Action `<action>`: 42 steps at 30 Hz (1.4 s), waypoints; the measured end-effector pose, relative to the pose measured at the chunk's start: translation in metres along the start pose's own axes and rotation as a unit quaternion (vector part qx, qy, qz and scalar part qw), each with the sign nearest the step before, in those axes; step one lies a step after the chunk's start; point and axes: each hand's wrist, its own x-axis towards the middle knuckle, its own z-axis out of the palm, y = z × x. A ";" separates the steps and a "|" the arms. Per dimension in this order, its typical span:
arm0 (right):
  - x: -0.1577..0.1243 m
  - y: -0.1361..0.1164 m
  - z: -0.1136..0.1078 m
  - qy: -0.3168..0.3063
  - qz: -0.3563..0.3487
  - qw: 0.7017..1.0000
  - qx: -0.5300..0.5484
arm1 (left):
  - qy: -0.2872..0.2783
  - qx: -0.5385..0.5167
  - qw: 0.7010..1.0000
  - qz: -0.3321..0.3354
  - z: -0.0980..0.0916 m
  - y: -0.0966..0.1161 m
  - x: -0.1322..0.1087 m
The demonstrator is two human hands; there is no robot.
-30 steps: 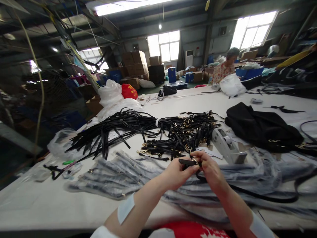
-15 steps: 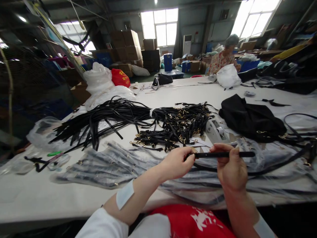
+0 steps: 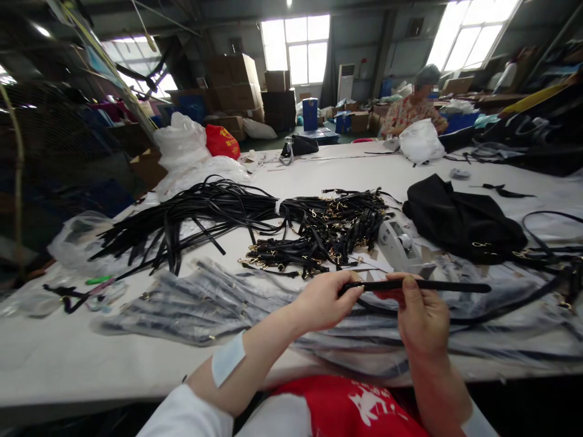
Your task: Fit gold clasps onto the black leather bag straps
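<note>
Lower center-right of frame: left hand (image 3: 328,300) and right hand (image 3: 422,312), fingers clamped on one black strap (image 3: 460,286), held near-horizontal over plastic sleeves (image 3: 191,306).

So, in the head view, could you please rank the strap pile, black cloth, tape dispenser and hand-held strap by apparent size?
1. Strap pile
2. Black cloth
3. Tape dispenser and hand-held strap, unranked: the strap looks longer but much thinner, and is partly hidden.

L hand (image 3: 328,298) pinched tight, front-left of tape dispenser (image 3: 398,246), R hand (image 3: 423,318) gripping w/ thumb (image 3: 412,295) on top, just in front of same, both forearms (image 3: 266,340) angled fwd & inward.
</note>
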 end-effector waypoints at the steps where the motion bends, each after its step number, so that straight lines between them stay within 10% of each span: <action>1: 0.000 0.000 0.000 0.004 0.013 1.000 0.010 | -0.006 0.003 1.000 0.006 0.000 0.000 0.000; 22: -0.013 -0.020 0.001 -0.083 -0.039 0.992 -0.086 | 0.037 0.046 0.998 -0.018 0.003 0.009 0.000; 30: 0.006 -0.045 -0.005 0.001 -0.102 0.995 0.015 | 0.022 0.001 0.999 0.032 0.003 0.008 0.000; 42: 0.017 -0.038 -0.013 -0.251 -0.129 0.937 -0.207 | 0.074 -0.057 0.994 0.055 0.004 0.001 -0.007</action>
